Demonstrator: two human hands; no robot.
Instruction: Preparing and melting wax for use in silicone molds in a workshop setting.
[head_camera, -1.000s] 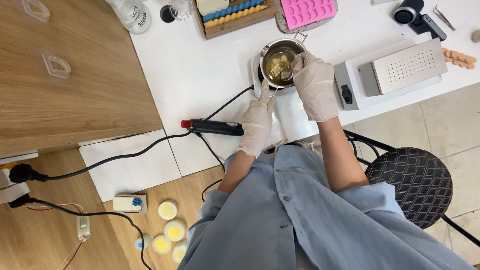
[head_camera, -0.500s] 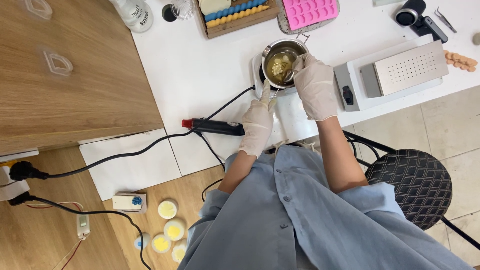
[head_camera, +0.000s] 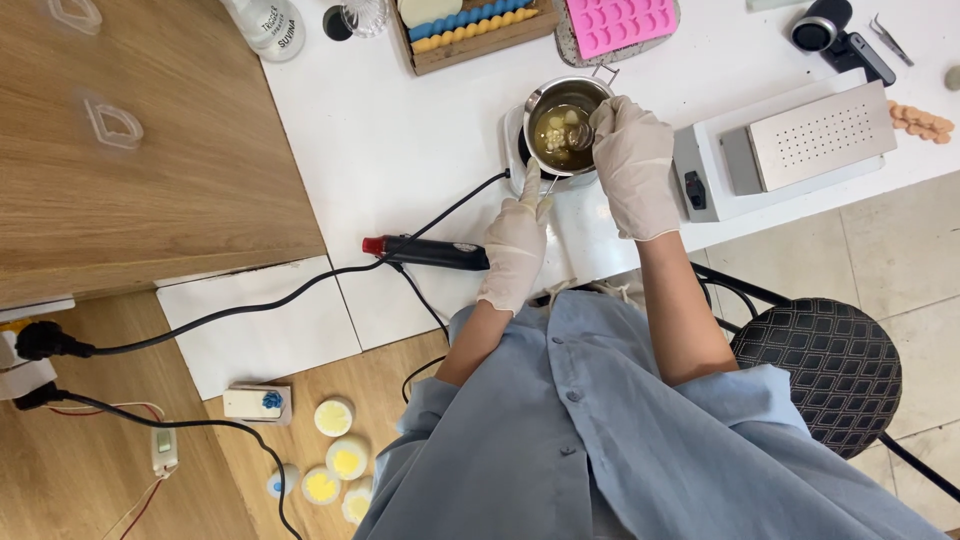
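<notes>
White worktable (head_camera: 420, 130) beside wood cabinet | right hand (head_camera: 632, 165), gloved, gripping spoon (head_camera: 578, 135) in small steel pot (head_camera: 566, 125) of amber liquid on hotplate | left hand (head_camera: 517, 240) pinching pot handle | risk: splash or tipped pot from loose grip; black cord (head_camera: 440, 215) close by

Barely any change. Right hand (head_camera: 632, 165) sits slightly lower over the right rim of the small metal pot (head_camera: 566, 125) than 1 s ago; the spoon (head_camera: 578, 137) bowl now dips into the yellowish liquid at centre-right of the pot. Left hand (head_camera: 516, 240) creeps up a touch, fingertips closer to the pot's lower-left edge. View drifts slightly, so the pink mould (head_camera: 620, 22) shows less at top.
</notes>
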